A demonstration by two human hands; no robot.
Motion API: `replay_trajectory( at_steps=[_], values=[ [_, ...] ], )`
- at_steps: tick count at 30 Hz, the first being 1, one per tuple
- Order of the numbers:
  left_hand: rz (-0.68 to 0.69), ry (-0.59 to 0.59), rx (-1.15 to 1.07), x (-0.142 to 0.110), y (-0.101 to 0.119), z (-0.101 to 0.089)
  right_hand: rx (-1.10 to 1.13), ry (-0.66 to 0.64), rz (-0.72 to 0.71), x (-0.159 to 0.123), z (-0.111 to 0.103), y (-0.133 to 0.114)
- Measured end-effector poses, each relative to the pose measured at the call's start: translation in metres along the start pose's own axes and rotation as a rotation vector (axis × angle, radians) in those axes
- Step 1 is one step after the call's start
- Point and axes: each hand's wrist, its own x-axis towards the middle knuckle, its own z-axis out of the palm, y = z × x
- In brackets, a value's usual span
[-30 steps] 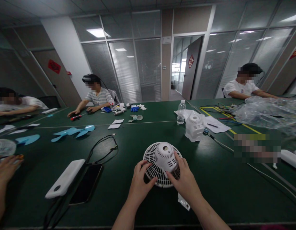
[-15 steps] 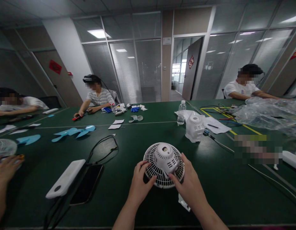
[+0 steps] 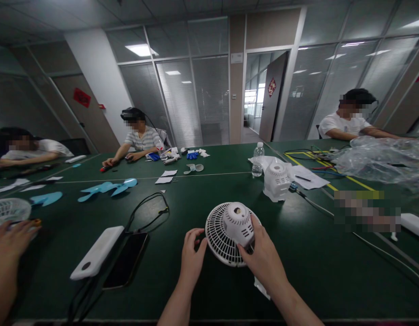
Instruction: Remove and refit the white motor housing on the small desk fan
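Observation:
A white fan motor housing (image 3: pixel 237 222) sits on a round white fan grille (image 3: pixel 218 237), which lies slightly tilted above the green table. My right hand (image 3: pixel 265 253) wraps around the housing's right side, thumb in front and fingers behind. Just off the grille's left rim is my left hand (image 3: pixel 192 256), its fingers bent and parted from the thumb with nothing between them; whether a fingertip touches the rim is hard to see. Partly covered by my right forearm, a small white piece (image 3: pixel 262 289) lies on the table.
A second white housing (image 3: pixel 276 181) stands beyond, near a water bottle (image 3: pixel 258 160) and a paper sheet (image 3: pixel 307 176). Leftward lie a power bank (image 3: pixel 97 253), a phone (image 3: pixel 126 260) and blue fan blades (image 3: pixel 107 188). Another person's hand (image 3: pixel 14 240) rests at a grille, far left.
My left hand has come off the grille toward the left. The right hand has closed further round the housing, which has shifted slightly right and tilted with the grille.

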Motion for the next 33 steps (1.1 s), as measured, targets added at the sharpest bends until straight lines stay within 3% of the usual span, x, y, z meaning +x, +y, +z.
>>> replay_trajectory(
  at_steps=[4, 9, 15, 19, 22, 26, 30, 33],
  values=[
    [0.005, 0.001, -0.007, -0.001, 0.000, -0.001, -0.003, 0.017, 0.018, 0.000, -0.021, 0.022],
    [-0.027, -0.056, 0.003, -0.003, 0.000, -0.004, -0.084, 0.090, 0.113, -0.008, -0.053, 0.069],
    [-0.009, -0.102, 0.030, -0.004, -0.004, -0.004, -0.188, 0.253, 0.272, -0.014, -0.087, 0.129],
    [-0.002, -0.115, 0.045, -0.005, -0.004, -0.004, -0.243, 0.347, 0.341, -0.010, -0.101, 0.152],
    [-0.001, -0.115, 0.052, -0.005, -0.004, -0.004, -0.310, 0.356, 0.337, -0.005, -0.107, 0.156],
    [0.027, -0.090, 0.047, -0.004, -0.004, -0.003, -0.433, 0.468, 0.205, 0.003, -0.112, 0.147],
    [0.023, -0.102, 0.062, -0.002, -0.005, -0.002, -0.475, 0.650, 0.102, 0.026, -0.120, 0.121],
    [0.035, -0.104, 0.058, -0.002, -0.006, -0.002, -0.429, 0.728, 0.032, 0.059, -0.124, 0.094]
  ],
)
